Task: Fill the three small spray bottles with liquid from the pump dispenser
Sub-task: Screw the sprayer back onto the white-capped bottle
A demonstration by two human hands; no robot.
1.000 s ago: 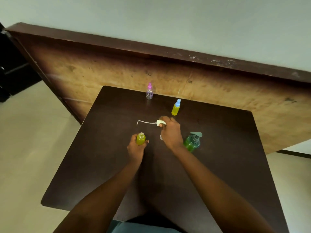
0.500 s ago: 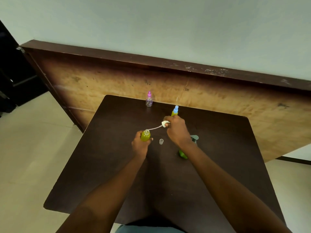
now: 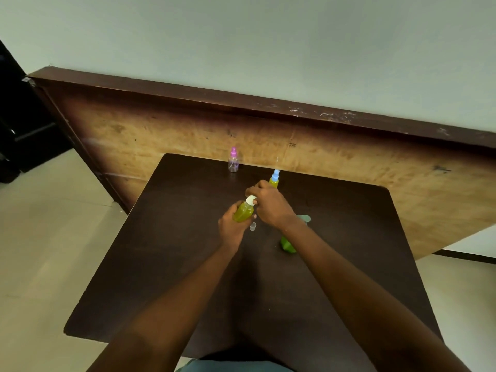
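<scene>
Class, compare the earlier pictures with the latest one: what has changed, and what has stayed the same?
The right hand carried the white spray head with its tube to the yellow-green bottle, fed the tube in, and now holds the head on the neck. The left hand keeps gripping that bottle. The pink-capped bottle, blue-capped bottle, clear cap and pump dispenser stayed put.

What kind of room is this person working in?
Probably a plain, sparsely furnished indoor room, perhaps a workroom: a bare pale wall, a light tiled floor, a small dark table, and a big wooden board leaning on edge behind it.
</scene>
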